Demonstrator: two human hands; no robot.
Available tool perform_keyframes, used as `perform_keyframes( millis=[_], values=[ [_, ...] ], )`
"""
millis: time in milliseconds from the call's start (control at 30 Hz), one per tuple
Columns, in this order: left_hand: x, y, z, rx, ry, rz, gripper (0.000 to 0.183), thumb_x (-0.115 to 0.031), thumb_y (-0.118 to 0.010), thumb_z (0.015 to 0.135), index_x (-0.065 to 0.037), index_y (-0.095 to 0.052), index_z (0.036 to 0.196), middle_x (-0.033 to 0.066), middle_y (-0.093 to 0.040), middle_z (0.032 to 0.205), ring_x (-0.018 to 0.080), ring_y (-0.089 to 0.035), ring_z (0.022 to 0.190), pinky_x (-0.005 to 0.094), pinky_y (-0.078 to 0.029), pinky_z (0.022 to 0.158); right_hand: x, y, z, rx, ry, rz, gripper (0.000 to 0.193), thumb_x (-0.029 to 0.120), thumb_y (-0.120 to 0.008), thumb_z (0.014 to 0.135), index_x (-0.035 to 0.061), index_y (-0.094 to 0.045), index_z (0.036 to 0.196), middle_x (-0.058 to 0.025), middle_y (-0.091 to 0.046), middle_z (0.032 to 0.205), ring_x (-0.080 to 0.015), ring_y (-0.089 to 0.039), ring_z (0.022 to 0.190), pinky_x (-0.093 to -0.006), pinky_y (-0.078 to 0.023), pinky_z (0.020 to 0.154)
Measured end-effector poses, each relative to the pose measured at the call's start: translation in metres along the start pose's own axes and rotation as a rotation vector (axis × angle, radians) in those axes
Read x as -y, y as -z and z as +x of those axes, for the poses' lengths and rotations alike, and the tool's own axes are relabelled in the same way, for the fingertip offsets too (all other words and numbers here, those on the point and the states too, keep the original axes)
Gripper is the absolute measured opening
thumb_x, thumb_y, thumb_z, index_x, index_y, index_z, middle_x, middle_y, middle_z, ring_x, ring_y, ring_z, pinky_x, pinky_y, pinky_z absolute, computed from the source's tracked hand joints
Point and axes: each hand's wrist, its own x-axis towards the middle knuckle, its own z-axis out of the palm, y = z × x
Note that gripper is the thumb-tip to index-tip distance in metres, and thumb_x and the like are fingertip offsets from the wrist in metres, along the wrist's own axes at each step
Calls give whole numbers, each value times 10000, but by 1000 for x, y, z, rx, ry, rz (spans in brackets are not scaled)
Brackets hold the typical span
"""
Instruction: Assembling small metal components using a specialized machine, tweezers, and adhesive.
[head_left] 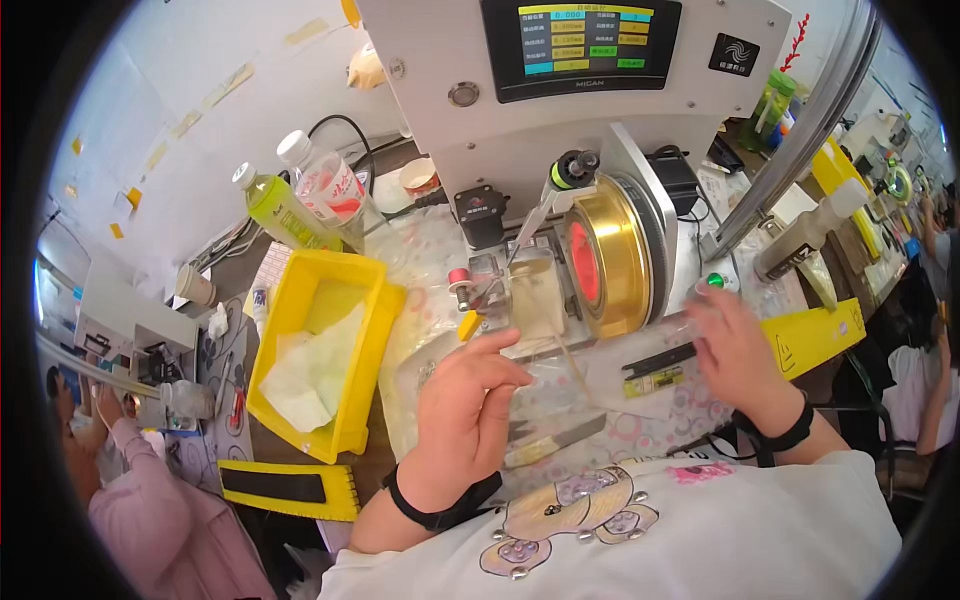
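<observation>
My left hand [462, 408] is over the near left of the work area, thumb and fingers drawn together in a pinch. Whatever they hold, if anything, is too small to see. Just beyond it are a yellow lever-like piece [469, 325] and a red-topped metal post [459, 284]. At the right, my right hand [738, 352] has curled fingers apart, with nothing visible in them. Its fingertips are close to a green button [715, 281] on the machine base; whether they touch it is unclear. Between and beyond both hands stands a gold wheel [628, 262] with a red centre.
A yellow bin [352, 425] with white sheets stands left, near two bottles. The machine's screen [585, 45] faces me. A clear-plastic-covered surface holds a black-handled tool [660, 357] and a knife-like blade [560, 441]. A spray bottle [808, 235] and metal post [790, 130] rise at right.
</observation>
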Motion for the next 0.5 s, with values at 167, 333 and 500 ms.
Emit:
perform_keyframes(
  millis=[167, 333, 500],
  values=[
    [4, 6, 3, -7, -40, 43, 156, 86, -514, 775, -39, -562, 854, 77, -628, 846, 353, -601, 1003, 383, -462, 785, -9, -5, 6, -25, -278, 24, 601, 81, -611, 777, -43, -369, 1313, -240, -307, 1412, -396, -328, 1293, -444, -298, 1055],
    [6, 1, 0, -3, -16, 13, 144, 77, -508, 785, -36, -560, 857, 80, -627, 843, 354, -601, 998, 382, -459, 776, -17, -6, -1, -25, -230, 27, 624, 124, -620, 782, -41, -358, 1324, -244, -307, 1412, -407, -335, 1283, -454, -296, 1058],
    [6, -1, -3, -8, -12, -1, 128, 61, -503, 797, -39, -560, 854, 93, -624, 847, 351, -601, 994, 378, -454, 764, -6, 3, -13, 3, -260, 3, 679, 121, -621, 771, -50, -311, 1351, -251, -257, 1435, -436, -276, 1307, -479, -254, 1072]
  ],
)
